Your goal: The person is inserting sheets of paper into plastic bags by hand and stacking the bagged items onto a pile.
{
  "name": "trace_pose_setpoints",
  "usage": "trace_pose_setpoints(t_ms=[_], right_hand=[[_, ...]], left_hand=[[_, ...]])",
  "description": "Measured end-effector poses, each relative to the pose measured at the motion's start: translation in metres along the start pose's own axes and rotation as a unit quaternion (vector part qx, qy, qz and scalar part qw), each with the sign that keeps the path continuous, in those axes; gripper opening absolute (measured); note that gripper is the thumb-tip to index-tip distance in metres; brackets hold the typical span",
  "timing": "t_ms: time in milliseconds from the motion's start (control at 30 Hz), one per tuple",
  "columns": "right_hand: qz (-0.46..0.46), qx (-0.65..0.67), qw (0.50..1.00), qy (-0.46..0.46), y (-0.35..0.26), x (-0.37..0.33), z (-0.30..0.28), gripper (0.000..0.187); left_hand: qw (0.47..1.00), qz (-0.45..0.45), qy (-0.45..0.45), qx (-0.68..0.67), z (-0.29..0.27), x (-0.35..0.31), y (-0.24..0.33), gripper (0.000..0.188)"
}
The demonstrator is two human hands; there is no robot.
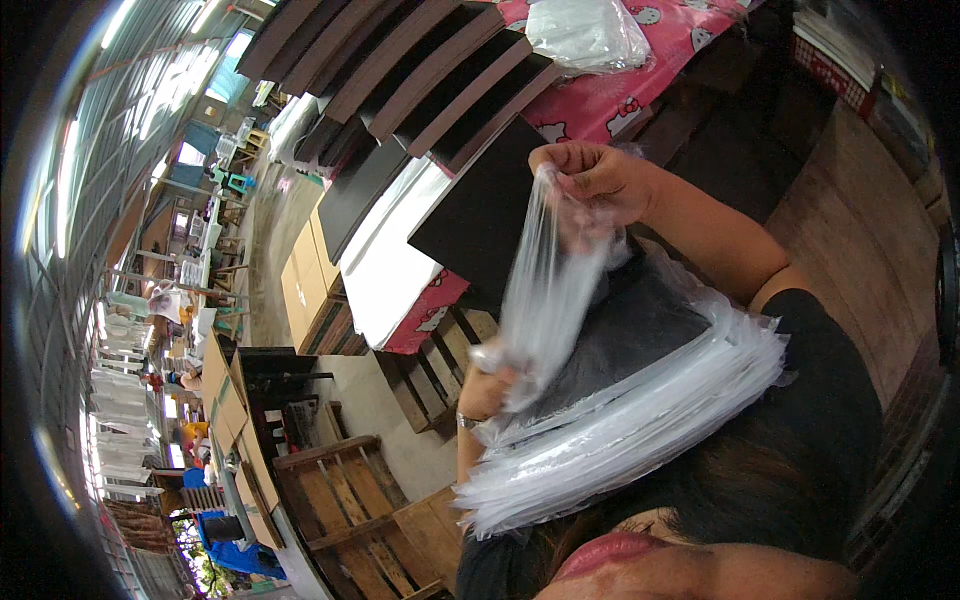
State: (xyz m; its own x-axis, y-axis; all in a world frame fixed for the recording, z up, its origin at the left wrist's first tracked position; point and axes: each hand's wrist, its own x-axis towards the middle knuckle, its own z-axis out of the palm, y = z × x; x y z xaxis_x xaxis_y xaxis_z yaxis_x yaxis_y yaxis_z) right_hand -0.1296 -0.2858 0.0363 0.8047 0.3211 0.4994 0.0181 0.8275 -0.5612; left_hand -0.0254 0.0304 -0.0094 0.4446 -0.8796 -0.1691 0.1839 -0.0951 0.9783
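Observation:
A thin, translucent plastic bag (555, 285) is stretched between my two hands, its folds drawn tight. My right hand (595, 185) pinches the bag's upper end with bent fingers. At the lower end, my left hand (490, 385), with a bracelet at the wrist, is closed on the plastic and partly covered by it. Close to my body lies a thick stack of clear plastic bags (630, 430), its many edges fanned out. Dark material (640, 325) shows through the clear plastic beside the stack.
Dark flat panels (400, 80) stand stacked beyond my hands, near a black board (480, 220) and white sheets (385, 260). A pink patterned cloth (670, 60) bears a plastic-wrapped pack (585, 35). Cardboard boxes (315, 280) and wooden pallets (350, 510) are on the left.

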Motion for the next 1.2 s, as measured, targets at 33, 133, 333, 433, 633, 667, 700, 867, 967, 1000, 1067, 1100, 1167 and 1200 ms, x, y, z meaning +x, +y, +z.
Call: trace_pose_setpoints(t_ms=[33, 133, 333, 433, 633, 667, 700, 867, 967, 1000, 1067, 1100, 1167, 1200], right_hand=[[0.08, -0.131, 0.988, 0.02, 0.004, -0.003, 0.0, 0.021], [0.316, -0.447, 0.831, -0.099, 0.033, -0.004, -0.009, 0.019], [-0.11, -0.202, 0.93, 0.288, 0.003, -0.017, 0.002, 0.019], [-0.012, -0.181, 0.91, 0.373, 0.019, -0.009, -0.001, 0.025], [0.118, -0.431, 0.895, 0.008, 0.001, -0.005, 0.002, 0.023], [-0.021, -0.301, 0.946, 0.122, 0.0, -0.009, -0.004, 0.023], [-0.162, -0.157, 0.947, 0.227, 0.0, -0.013, -0.007, 0.023], [0.143, -0.167, 0.959, 0.179, 0.007, -0.016, -0.025, 0.025], [0.259, -0.388, 0.877, 0.111, 0.008, -0.037, -0.037, 0.049], [0.173, -0.442, 0.876, 0.081, 0.003, -0.044, -0.059, 0.053], [0.026, -0.27, 0.948, 0.164, -0.012, -0.044, -0.065, 0.061], [-0.055, -0.189, 0.963, 0.183, -0.019, -0.045, -0.067, 0.067], [-0.115, -0.288, 0.927, 0.209, -0.031, -0.014, -0.043, 0.069], [-0.122, -0.353, 0.897, 0.236, -0.032, 0.0, -0.04, 0.069]], left_hand=[[1.0, -0.001, -0.006, 0.023, -0.01, -0.003, -0.01, 0.034], [0.962, 0.16, 0.028, -0.218, -0.055, -0.02, 0.0, 0.036], [0.958, -0.079, -0.133, 0.243, -0.009, -0.002, 0.011, 0.04], [0.998, -0.012, 0.043, 0.036, -0.093, -0.012, -0.052, 0.038], [0.974, 0.075, 0.07, -0.203, -0.123, -0.032, -0.063, 0.04], [0.994, 0.015, 0.033, -0.105, -0.109, -0.021, -0.067, 0.038], [0.999, -0.035, -0.016, 0.001, -0.095, -0.011, -0.07, 0.037], [0.995, 0.061, -0.025, -0.079, -0.068, 0.005, -0.029, 0.035], [0.938, 0.197, 0.029, -0.283, -0.087, 0.014, -0.01, 0.043], [0.936, 0.216, 0.059, -0.271, -0.093, 0.018, -0.005, 0.044], [0.952, 0.182, 0.13, -0.207, -0.069, 0.04, 0.003, 0.041], [0.958, 0.161, 0.162, -0.175, -0.056, 0.052, 0.007, 0.039], [0.934, 0.134, 0.283, -0.17, -0.064, 0.076, 0.004, 0.028], [0.92, 0.142, 0.335, -0.146, -0.062, 0.09, 0.013, 0.024]])
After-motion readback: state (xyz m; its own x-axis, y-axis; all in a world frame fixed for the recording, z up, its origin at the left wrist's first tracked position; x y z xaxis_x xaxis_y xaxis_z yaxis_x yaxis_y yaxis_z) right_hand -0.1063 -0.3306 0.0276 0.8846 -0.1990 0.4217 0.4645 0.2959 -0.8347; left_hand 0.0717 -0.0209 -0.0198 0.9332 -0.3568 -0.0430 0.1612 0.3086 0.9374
